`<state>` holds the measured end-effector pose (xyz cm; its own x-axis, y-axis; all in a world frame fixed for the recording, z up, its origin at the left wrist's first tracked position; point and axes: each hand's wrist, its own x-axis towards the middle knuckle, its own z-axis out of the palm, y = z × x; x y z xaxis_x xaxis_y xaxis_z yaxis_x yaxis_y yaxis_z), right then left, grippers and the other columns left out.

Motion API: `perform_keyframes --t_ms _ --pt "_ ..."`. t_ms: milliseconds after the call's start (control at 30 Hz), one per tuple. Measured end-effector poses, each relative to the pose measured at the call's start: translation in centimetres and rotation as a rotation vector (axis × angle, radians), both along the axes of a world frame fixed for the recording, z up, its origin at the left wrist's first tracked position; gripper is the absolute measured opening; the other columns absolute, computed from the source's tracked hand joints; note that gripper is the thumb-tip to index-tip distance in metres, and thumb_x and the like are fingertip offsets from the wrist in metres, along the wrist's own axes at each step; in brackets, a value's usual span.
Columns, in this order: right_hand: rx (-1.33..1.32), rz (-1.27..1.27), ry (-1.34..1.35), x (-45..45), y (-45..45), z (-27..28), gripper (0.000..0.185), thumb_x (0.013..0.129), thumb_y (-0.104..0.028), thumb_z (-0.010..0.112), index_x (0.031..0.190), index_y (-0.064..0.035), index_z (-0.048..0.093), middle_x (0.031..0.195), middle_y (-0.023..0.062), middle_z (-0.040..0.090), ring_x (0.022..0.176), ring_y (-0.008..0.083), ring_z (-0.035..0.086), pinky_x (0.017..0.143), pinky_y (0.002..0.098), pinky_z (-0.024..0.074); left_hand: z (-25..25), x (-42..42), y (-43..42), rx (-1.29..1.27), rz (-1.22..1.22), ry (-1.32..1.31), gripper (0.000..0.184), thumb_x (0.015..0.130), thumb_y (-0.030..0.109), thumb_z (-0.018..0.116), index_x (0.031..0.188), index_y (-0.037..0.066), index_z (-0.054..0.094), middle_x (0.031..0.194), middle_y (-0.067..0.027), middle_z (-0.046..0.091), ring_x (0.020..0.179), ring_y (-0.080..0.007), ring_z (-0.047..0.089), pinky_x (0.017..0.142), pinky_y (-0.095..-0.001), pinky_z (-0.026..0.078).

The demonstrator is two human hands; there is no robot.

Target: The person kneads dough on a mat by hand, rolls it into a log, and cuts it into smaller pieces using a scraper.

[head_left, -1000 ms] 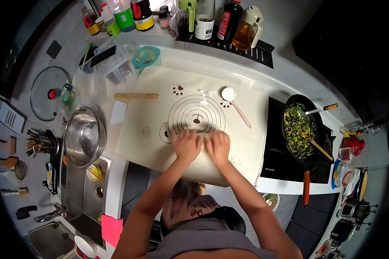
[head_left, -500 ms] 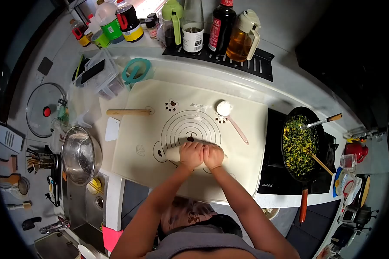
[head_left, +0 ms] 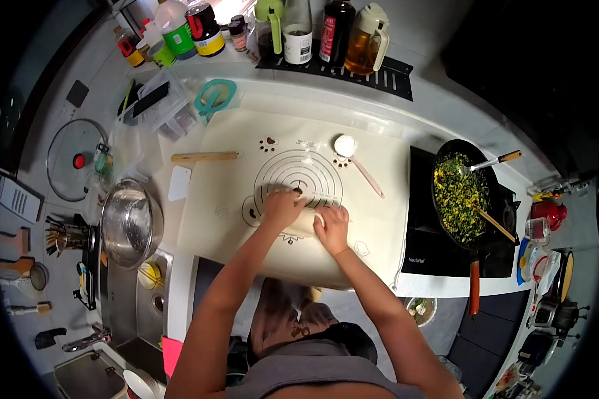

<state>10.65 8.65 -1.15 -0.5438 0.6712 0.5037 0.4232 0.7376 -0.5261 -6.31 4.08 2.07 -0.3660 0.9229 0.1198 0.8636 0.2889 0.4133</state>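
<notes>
A pale dough roll (head_left: 304, 225) lies on the cream kneading mat (head_left: 233, 179), over its printed bear and rings. My left hand (head_left: 283, 207) is curled over the dough's left part, its fingers partly hidden. At the right end, my right hand (head_left: 333, 225) grips the dough with bent fingers. A wooden rolling pin (head_left: 204, 157) lies across the mat's left edge, above a white scraper (head_left: 179, 183). Beyond my right hand, a pink-handled scoop (head_left: 345, 145) of white powder rests on the mat.
To the right, a wok (head_left: 464, 199) of chopped greens and yellow bits stands on the black cooktop (head_left: 422, 226), its handle jutting forward. A steel bowl (head_left: 130, 223) sits left, by the sink (head_left: 140, 312). Bottles (head_left: 336, 33) line the back ledge.
My hands have moved apart from side by side on the dough. The left is now farther left and away from me, the right slightly to the right. The camera view has shifted.
</notes>
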Motion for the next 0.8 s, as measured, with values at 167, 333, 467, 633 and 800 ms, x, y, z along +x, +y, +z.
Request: perform_keyframes --t_ms 167,333,467,633,800 --pt "-0.244 -0.033 -0.139 0.7 -4.4 1.8 0.036 0.083 -0.031 0.059 0.112 -0.0095 0.059 0.119 0.0089 0.057 0.112 0.0248 0.051 0.102 0.0580 0.0230 -3.4 4.1 -7.8 0.193 0.077 -0.089 0.026 0.084 0.023 0.049 0.094 0.007 0.068 0.096 -0.0108 0.065 0.089 -0.0300 0.059 0.081 -0.0457 0.039" --pt "0.004 -0.032 -0.184 0.3 -4.4 -0.7 0.035 0.081 -0.034 0.058 0.106 -0.0100 0.062 0.111 0.0078 0.060 0.106 0.0246 0.053 0.094 0.0506 0.0303 -3.4 4.9 -8.0 0.434 0.035 0.069 0.029 0.074 0.021 0.052 0.098 0.008 0.062 0.100 -0.0088 0.061 0.089 -0.0294 0.054 0.079 -0.0441 0.037" --pt "-0.021 0.002 -0.165 -1.8 -1.0 -0.7 0.023 0.079 -0.030 0.058 0.086 -0.0104 0.067 0.087 0.0056 0.065 0.081 0.0244 0.058 0.077 0.0406 0.0381 -3.6 2.9 -5.5 0.414 0.061 0.029 0.023 0.074 0.021 0.054 0.089 0.008 0.065 0.085 -0.0082 0.062 0.078 -0.0282 0.056 0.071 -0.0406 0.041" --pt "-0.100 -0.074 -0.241 -4.0 1.6 -1.7 0.025 0.082 -0.031 0.055 0.077 -0.0107 0.069 0.071 0.0068 0.067 0.065 0.0270 0.063 0.066 0.0397 0.0444 -4.5 1.4 -3.0 0.190 0.164 -0.030 0.020 0.079 0.023 0.054 0.076 0.006 0.064 0.073 -0.0112 0.063 0.071 -0.0294 0.059 0.065 -0.0422 0.044" --pt "-0.348 -0.117 -0.404 -5.3 2.9 -0.4 0.035 0.088 -0.040 0.049 0.087 -0.0117 0.071 0.070 0.0088 0.068 0.066 0.0295 0.065 0.071 0.0410 0.0482 -3.6 -0.2 -0.4 -0.161 0.244 -0.242 0.034 0.085 0.035 0.055 0.076 0.003 0.064 0.077 -0.0168 0.064 0.077 -0.0329 0.062 0.068 -0.0411 0.047"
